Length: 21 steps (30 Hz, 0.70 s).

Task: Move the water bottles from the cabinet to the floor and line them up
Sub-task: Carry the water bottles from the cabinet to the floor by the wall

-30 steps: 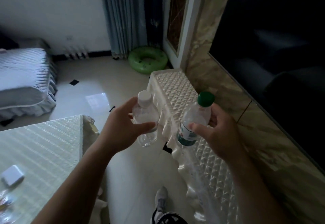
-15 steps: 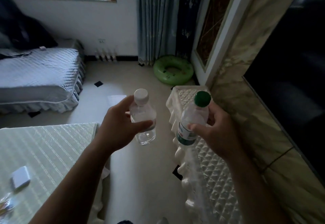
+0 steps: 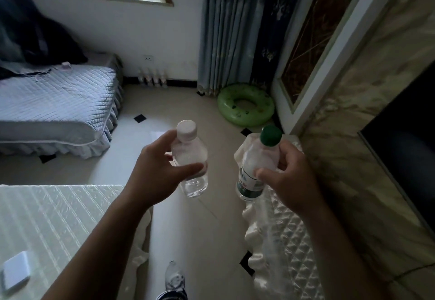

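Observation:
My left hand (image 3: 155,172) grips a small clear bottle with a white cap (image 3: 190,158), held upright above the tiled floor (image 3: 202,229). In my right hand (image 3: 289,177) is a taller clear bottle with a green cap (image 3: 255,165) and a green-and-white label, tilted slightly left, over the end of the low cabinet (image 3: 282,240) with its quilted white cover. Far off, several bottles (image 3: 153,78) stand in a row on the floor against the wall below the socket.
A table with a pale ribbed cover (image 3: 47,229) and a white box (image 3: 16,273) is at lower left. A bed (image 3: 54,104) lies at the left, a green swim ring (image 3: 246,105) by the curtain. A dark screen (image 3: 404,146) hangs on the marble wall. My shoe (image 3: 174,278) shows below.
My view has lifted and moved forward along the aisle; the bed, window and far row of bottles come into view. Both hands keep their bottles at the same height.

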Tool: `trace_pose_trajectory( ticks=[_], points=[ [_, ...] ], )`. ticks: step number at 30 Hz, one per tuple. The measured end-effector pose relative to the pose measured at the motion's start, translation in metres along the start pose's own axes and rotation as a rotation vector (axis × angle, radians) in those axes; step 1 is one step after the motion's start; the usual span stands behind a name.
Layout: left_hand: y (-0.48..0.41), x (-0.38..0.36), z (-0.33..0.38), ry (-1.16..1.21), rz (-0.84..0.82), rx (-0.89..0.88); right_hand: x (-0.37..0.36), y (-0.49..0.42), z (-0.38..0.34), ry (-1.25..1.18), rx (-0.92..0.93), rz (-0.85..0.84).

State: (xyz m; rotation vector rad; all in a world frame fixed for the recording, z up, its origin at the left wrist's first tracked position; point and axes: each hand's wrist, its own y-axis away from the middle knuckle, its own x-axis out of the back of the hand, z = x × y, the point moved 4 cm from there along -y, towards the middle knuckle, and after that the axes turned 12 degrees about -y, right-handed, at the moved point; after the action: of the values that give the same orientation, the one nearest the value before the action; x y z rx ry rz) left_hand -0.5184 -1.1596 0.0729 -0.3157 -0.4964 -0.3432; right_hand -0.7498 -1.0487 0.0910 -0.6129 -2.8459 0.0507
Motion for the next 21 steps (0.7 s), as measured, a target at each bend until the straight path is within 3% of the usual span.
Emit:
trace_pose_trajectory(
  ticks=[21],
  points=[
    [-0.258,0.078,-0.133,-0.049,-0.003,0.027,-0.144,-0.275,0.009,-0.038,-0.004,-0.035]
  ],
)
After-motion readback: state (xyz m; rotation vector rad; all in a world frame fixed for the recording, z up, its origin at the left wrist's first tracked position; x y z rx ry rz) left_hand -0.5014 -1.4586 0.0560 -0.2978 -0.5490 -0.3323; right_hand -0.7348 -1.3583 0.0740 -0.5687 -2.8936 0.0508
